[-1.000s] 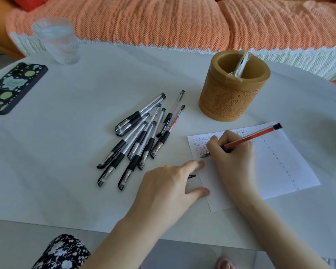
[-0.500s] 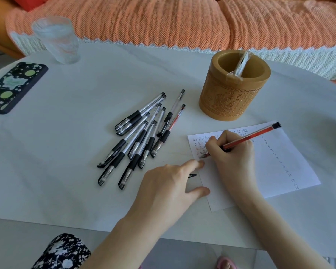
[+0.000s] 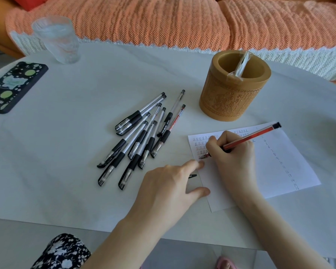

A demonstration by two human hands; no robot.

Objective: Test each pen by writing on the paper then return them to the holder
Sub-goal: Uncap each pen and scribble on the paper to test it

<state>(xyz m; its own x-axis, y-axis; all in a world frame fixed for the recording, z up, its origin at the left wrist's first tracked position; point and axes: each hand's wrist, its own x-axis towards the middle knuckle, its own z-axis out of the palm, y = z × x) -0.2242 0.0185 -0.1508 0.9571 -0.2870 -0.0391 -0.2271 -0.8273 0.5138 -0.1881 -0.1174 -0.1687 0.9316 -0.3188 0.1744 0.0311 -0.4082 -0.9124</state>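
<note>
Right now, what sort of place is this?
Probably a living room at home: a white table stands against a sofa with an orange knitted throw, and a drinking glass and a phone lie on the table.

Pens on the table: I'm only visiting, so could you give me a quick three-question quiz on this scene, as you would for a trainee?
1. True or false: the right hand holds a red pen with its tip on the paper.
2. The holder stands: A) upright, B) on its side, C) upside down.
3. What lies piled on the table beside the left hand?
Key: 1 true; 2 A; 3 pens.
</note>
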